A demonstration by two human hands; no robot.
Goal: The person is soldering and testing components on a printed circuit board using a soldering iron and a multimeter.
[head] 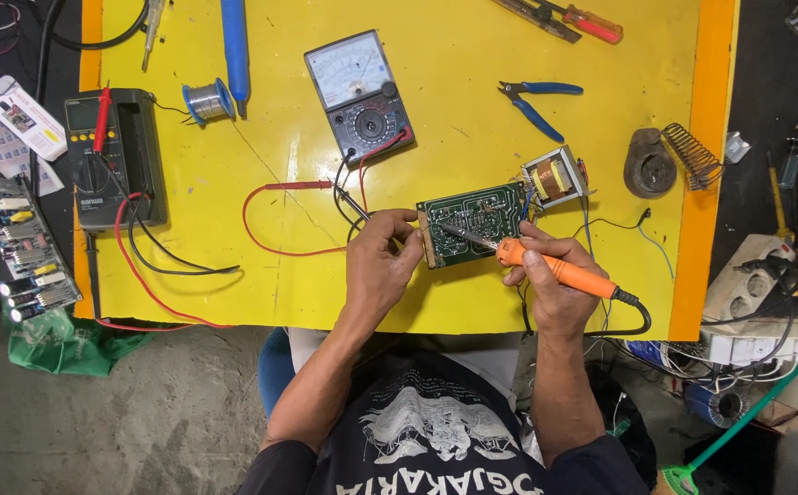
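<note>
Starting at the left edge: a dark digital multimeter (110, 156) sits at about 9 o'clock on the yellow table (472, 55), red probe resting on it, with a solder spool (206, 101) and a blue pen-shaped tool (235, 46) up near 11. An analog multimeter (360, 96) sits at 12, its red and black leads looping down toward the hands. The left hand (376, 270) is pinched shut on the left edge of the green circuit board (472, 225), thumb and fingers together on it, holding it flat near the table's front edge. The right hand (559, 289) is wrapped closed around the orange soldering iron (555, 268). Its long axis runs from 4 o'clock up to 10, and the tip lands on the board's middle. So the board lies at 10 o'clock from the right grip and at 2 from the left, which is the nearer hand. A small transformer (553, 177) hangs off the board's top right corner by wires. Blue cutters (537, 101) sit around 1 o'clock, and an iron stand (670, 160) at 3.
</note>
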